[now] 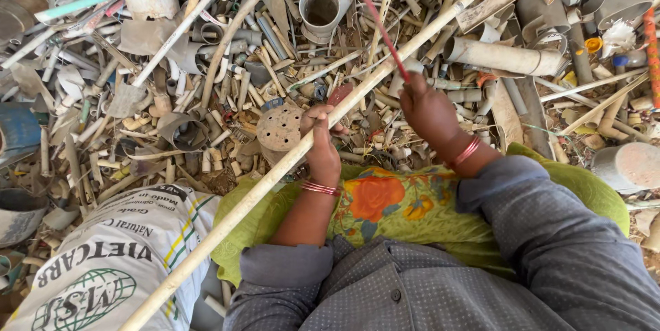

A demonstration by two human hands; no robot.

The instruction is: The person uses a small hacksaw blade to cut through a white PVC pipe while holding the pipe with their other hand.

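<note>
Outdoors, ground fully covered by a scrap pile (206, 63): broken pale plastic pipes, fittings, shards, all dusty. Landmark: long cream pipe (275, 173), running diagonally from bottom left to top right across the person's lap. Left hand (322, 144) is at the pipe's middle, fingers curled around it, closed grip. Right hand (427, 107) sits just right of the pipe, fingers closed on the lower end of a thin red rod (380, 27), which angles up and left and crosses the pipe above the hands. Round perforated brown disc (279, 128) lies just left of the pipe, beside the left hand. White printed sack (103, 262) sits below-left of the pipe. Open grey pipe socket (320, 9) stands upright above it.
</note>
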